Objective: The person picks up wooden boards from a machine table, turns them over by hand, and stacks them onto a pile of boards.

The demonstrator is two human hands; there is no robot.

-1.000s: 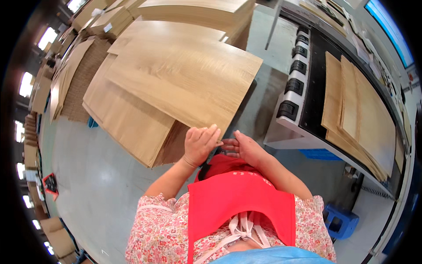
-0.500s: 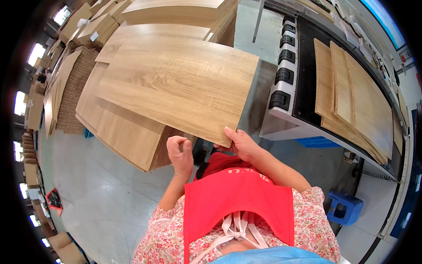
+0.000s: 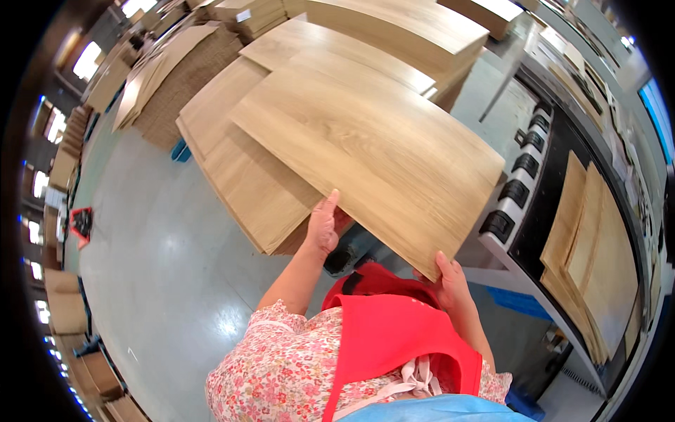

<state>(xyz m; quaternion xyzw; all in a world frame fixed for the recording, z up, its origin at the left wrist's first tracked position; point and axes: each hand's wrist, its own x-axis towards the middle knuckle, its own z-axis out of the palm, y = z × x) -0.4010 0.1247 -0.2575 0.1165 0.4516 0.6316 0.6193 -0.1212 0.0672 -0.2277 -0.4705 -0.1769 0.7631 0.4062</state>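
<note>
A wide wood-grain board (image 3: 373, 148) lies across the top of a stack of similar boards (image 3: 246, 183), its near right part jutting out past the stack toward me. My left hand (image 3: 325, 225) grips the board's near long edge, thumb on the top face and fingers underneath. At the board's near right corner, my right hand (image 3: 447, 280) holds on with the thumb above; its other fingers are mostly hidden below the board.
To the right stands a machine table with black rollers (image 3: 514, 191) along its edge and several thin boards (image 3: 590, 260) on its black top. Another board stack (image 3: 408, 35) rises behind. A brown layered stack (image 3: 186, 84) stands far left, near a blue object (image 3: 181, 150).
My left hand has gone from a loose curl beside the board to gripping its near edge. The view has turned, so everything sits further right; my right hand keeps its corner.
</note>
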